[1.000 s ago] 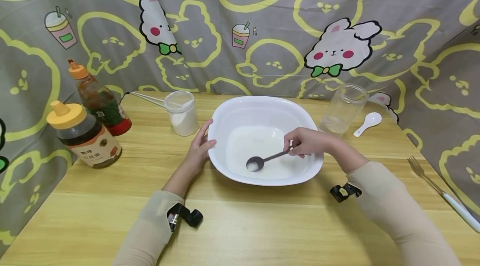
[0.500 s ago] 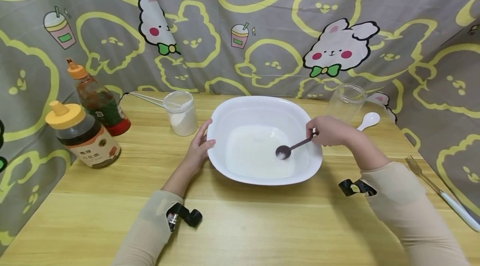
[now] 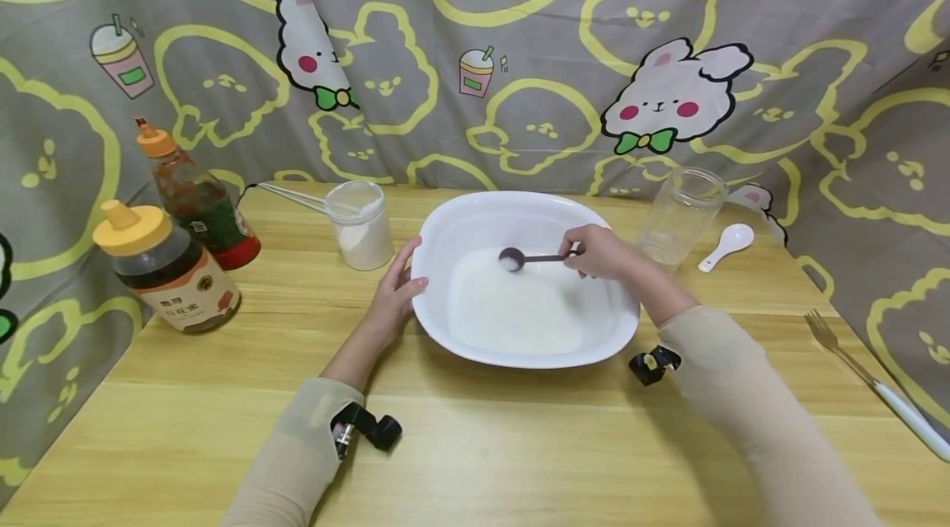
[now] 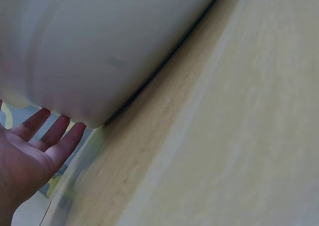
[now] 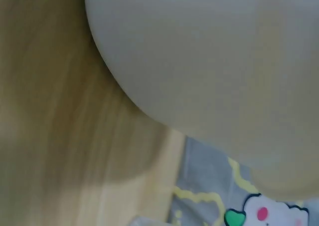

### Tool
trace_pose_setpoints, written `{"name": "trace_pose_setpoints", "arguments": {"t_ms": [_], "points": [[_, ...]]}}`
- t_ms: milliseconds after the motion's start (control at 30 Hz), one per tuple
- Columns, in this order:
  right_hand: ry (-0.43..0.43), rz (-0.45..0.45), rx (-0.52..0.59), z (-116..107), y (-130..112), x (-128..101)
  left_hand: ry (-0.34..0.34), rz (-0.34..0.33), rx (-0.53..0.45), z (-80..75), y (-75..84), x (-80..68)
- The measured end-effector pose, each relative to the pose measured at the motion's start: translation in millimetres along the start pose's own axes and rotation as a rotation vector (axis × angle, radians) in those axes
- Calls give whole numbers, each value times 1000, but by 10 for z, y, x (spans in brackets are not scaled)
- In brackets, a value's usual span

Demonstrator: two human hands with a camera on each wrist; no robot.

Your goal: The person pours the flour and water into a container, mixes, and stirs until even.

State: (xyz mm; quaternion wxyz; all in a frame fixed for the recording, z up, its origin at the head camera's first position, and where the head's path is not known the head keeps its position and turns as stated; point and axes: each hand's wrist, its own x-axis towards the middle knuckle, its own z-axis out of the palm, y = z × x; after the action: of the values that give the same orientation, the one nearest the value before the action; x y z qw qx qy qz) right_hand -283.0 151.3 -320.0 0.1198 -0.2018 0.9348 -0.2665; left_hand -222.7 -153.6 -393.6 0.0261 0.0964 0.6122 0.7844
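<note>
A white basin (image 3: 519, 205) with milky white contents (image 3: 512, 308) stands in the middle of the table in the head view. My left hand (image 3: 389, 300) rests against its left side, with the thumb at the rim. In the left wrist view, straight fingers (image 4: 64, 141) touch the basin's outer wall. My right hand (image 3: 601, 251) pinches the handle end of a dark spoon (image 3: 545, 258) over the inside of the basin. The spoon's bowl points left, near the back of the white contents, with some white in it. The right wrist view shows the basin's outside (image 5: 199, 61), with the right hand out of sight.
Left of the basin are a jar of white powder (image 3: 364, 242), chopsticks (image 3: 293, 195), a yellow-capped honey bottle (image 3: 189, 288) and a red sauce bottle (image 3: 204, 209). On the right are a clear jar (image 3: 679, 218), a white spoon (image 3: 731, 240) and a fork (image 3: 879, 383). A patterned curtain (image 3: 416, 57) hangs behind.
My right hand moves the dark spoon first rightward toward the basin's right wall, then back left and toward the far side. The left hand stays at the basin's left side.
</note>
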Motion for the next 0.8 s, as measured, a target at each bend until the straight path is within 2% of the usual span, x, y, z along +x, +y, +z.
{"name": "trace_pose_setpoints", "arguments": {"t_ms": [167,333,467,600,700,800], "points": [[-92,-67,94,146,-61,55,1,-4,5,2,-2,2],[-258,-155,186,230,-102,1,-6,5,1,-1,-12,6],[-379,-216,198,203,-105,-125,-10,15,5,9,-13,1],[-417,-246,109,44,-97,-290,-9,17,11,7,-21,6],[-387,-227,7,-137,-93,-410,-7,17,8,-2,-30,10],[-328,-169,-99,-307,-88,-502,-4,13,6,-7,-26,11]]}}
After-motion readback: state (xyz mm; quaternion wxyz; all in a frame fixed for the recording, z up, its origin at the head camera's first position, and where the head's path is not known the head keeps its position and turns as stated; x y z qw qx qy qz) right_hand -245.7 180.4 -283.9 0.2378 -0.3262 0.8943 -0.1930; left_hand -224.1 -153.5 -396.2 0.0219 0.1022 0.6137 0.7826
